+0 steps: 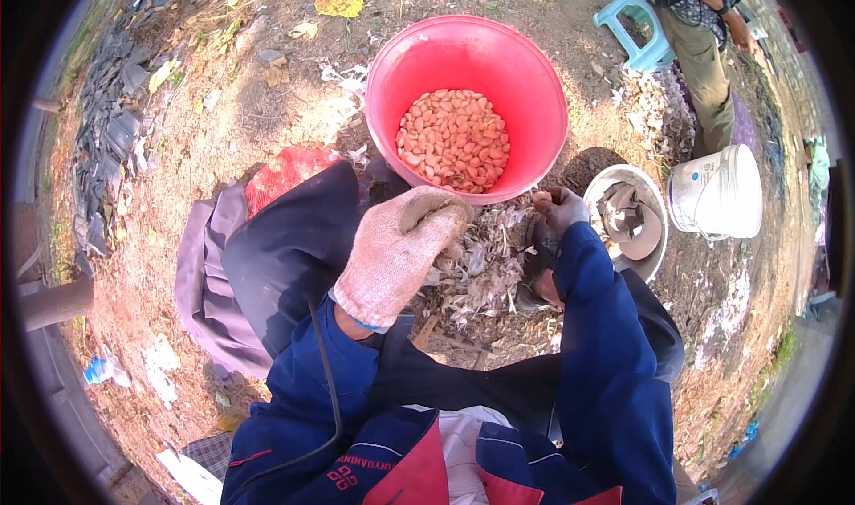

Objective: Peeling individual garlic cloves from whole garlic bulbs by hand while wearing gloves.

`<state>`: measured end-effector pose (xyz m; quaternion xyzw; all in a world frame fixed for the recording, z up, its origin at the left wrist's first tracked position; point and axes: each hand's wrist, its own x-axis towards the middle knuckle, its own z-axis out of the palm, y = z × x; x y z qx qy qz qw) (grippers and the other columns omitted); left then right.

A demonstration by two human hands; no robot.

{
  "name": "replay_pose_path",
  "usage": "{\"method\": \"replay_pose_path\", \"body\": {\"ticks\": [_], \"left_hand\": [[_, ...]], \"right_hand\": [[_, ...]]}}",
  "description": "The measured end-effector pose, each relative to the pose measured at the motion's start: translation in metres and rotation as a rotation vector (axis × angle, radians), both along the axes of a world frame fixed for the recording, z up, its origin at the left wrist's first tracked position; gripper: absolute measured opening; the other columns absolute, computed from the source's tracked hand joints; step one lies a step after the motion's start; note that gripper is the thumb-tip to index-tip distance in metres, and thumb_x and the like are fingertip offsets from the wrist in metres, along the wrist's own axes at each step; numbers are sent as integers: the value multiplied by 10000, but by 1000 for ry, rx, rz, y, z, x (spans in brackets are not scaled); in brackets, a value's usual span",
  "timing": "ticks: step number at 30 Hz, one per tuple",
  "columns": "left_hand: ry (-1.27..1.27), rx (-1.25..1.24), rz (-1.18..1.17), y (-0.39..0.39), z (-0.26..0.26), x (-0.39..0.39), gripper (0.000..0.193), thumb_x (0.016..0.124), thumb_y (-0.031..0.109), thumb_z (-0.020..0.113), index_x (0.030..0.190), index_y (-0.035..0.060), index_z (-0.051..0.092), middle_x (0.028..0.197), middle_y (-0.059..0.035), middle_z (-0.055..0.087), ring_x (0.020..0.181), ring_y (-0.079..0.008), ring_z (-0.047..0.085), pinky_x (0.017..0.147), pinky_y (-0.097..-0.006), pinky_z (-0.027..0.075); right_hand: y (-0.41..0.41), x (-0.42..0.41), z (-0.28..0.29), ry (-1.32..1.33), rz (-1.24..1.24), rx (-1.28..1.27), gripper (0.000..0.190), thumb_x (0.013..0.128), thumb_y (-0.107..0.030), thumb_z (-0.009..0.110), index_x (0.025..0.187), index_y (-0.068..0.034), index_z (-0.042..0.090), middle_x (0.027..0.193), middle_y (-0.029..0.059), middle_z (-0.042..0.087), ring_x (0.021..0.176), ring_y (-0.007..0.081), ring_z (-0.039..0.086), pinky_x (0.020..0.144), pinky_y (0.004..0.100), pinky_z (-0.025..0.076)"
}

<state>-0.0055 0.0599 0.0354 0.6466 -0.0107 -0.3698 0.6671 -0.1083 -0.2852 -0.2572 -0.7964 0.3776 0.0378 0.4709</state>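
Note:
My left hand [404,248], in a whitish knitted glove, is curled just below the near rim of a red plastic bucket [467,44]; whether it holds anything is hidden by its own fingers. Peeled garlic cloves [454,141] lie on the bucket's bottom. To the right, my right hand [563,210] pinches a small pale-pink piece, which looks like a garlic clove [542,199], between thumb and fingers beside the rim. Papery garlic skins [481,268] are heaped on the ground below and between both hands.
A white tub [658,201] holding a brown cap-like thing [634,221] stands right of my right hand, next to a white pail [725,191]. A red mesh sack [284,174] lies by my left knee. Another person [698,57] is near a light-blue plastic stool [638,27].

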Motion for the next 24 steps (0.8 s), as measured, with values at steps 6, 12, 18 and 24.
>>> {"method": "replay_pose_path", "body": {"ticks": [6, 12, 18, 24], "left_hand": [[-149, -26, -130, -23, -31, -21, 223, 979, 165, 655, 1088, -22, 707, 847, -73, 713, 706, -111, 673, 650, -276, 540], [-425, -148, -137, -58, -53, -48, 298, 968, 167, 701, 1199, -21, 686, 1014, -92, 734, 914, -140, 690, 834, -296, 558], [-520, -232, -122, -60, -23, -70, 357, 949, 129, 736, 1260, -35, 670, 1146, -125, 738, 1051, -137, 675, 943, -308, 534], [-672, -170, -132, -55, -24, -70, 243, 967, 141, 677, 1144, -16, 730, 1061, -129, 761, 994, -176, 713, 890, -328, 545]], "right_hand": [[39, -13, 153, -119, -60, 115, 378, 896, -166, 799, 1233, -22, 706, 968, 53, 757, 836, 96, 669, 735, 274, 548], [107, -49, 239, -311, -35, 155, 374, 921, -148, 775, 1262, -24, 686, 1017, 28, 735, 850, 80, 642, 732, 245, 521], [152, -70, 269, -623, -129, 550, 321, 997, -99, 689, 1299, -1, 635, 1019, 29, 704, 803, 76, 641, 698, 229, 528], [163, -76, 294, -570, -31, 350, 352, 1009, -133, 692, 1309, 37, 621, 1046, 33, 699, 847, 79, 651, 754, 236, 546]]}}
